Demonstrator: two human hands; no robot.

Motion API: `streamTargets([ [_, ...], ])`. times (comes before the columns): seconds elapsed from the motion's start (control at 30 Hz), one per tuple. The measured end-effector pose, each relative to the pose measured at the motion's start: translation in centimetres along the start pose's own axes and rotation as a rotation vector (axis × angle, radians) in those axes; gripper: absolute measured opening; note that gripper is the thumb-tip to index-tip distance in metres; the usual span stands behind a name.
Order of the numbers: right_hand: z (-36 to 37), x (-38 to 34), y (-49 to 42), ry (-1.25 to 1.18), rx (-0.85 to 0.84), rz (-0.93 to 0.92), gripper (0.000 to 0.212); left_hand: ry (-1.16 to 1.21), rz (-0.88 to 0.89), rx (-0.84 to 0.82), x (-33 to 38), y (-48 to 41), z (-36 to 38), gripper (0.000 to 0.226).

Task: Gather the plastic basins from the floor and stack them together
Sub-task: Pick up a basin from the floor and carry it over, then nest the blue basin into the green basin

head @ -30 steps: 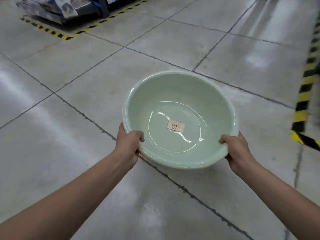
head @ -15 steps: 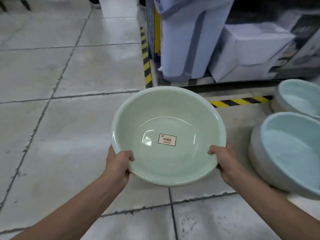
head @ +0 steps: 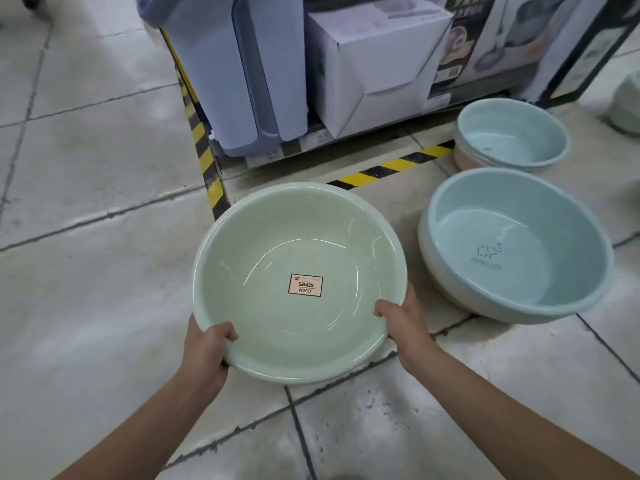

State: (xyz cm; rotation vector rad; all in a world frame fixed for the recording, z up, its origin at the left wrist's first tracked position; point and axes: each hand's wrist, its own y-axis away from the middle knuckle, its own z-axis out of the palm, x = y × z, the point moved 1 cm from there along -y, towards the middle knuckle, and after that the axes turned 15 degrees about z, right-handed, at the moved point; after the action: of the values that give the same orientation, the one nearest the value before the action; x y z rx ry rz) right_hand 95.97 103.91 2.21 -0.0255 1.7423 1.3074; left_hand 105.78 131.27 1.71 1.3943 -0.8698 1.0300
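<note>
I hold a pale green plastic basin with a small label in its bottom, above the tiled floor. My left hand grips its near left rim and my right hand grips its near right rim. To the right, a larger basin, blue inside and white outside, stands on the floor. Behind it is a small stack of blue basins. Another pale green basin shows at the far right edge, cut off by the frame.
A shelf base with a large blue-grey plastic bin and white cartons stands ahead, bordered by yellow-black floor tape. Grey tiled floor stretches to the left and toward me.
My view has swung round from open floor to the shelf, bringing the blue basins into sight on the right. Both hands have kept their grip on the green basin throughout.
</note>
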Motion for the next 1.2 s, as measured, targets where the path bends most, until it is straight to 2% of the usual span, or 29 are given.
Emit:
streamTargets([
  [0.23, -0.2, 0.0, -0.2, 0.073, 0.016, -0.037, 0.057, -0.071, 0.034, -0.046, 0.0, -0.3, -0.2, 0.069],
  [0.37, -1.0, -0.2, 0.5, 0.15, 0.016, -0.027, 0.044, -0.145, 0.008, -0.141, 0.1, -0.5, -1.1, 0.052],
  [0.43, -2.0, -0.8, 1.1, 0.159, -0.015, 0.054, 0.036, -0.205, -0.028, -0.184, 0.2, -0.9, -2.0, 0.049],
  [0.53, -4.5, -2.5, 3.1, 0.196, -0.03, 0.128, 0.043, -0.297, -0.011, -0.153, 2.2, -1.1, -2.3, 0.047],
  [0.63, -8.2, -5.1, 5.3, 0.294, 0.04, 0.061, 0.05, -0.373, 0.07, -0.067, 6.7, -0.4, -0.6, 0.059],
  [0.7, -11.2, -7.0, 6.9, 0.297, 0.106, 0.035, 0.049, -0.355, 0.146, -0.048, 10.2, 0.9, 1.8, 0.059],
  [0.87, -19.6, -11.2, 9.5, 0.256, 0.209, -0.036, 0.048, -0.101, 0.178, -0.351, 15.0, 5.5, 12.5, 0.026],
  [0.9, -21.2, -11.9, 9.4, 0.252, 0.236, -0.057, 0.049, -0.078, 0.174, -0.386, 14.8, 6.0, 14.6, 0.021],
  [1.03, -26.5, -13.4, 6.8, 0.229, 0.361, -0.082, 0.052, -0.116, 0.121, -0.524, 12.6, 8.1, 22.8, 0.025],
  [1.17, -29.5, -13.7, 2.1, 0.31, 0.472, -0.089, 0.063, -0.201, 0.093, -0.602, 8.1, 8.6, 28.9, 0.019],
  [1.2, -30.0, -13.8, 0.7, 0.335, 0.482, -0.1, 0.065, -0.22, 0.092, -0.601, 6.9, 8.6, 30.3, 0.025],
])
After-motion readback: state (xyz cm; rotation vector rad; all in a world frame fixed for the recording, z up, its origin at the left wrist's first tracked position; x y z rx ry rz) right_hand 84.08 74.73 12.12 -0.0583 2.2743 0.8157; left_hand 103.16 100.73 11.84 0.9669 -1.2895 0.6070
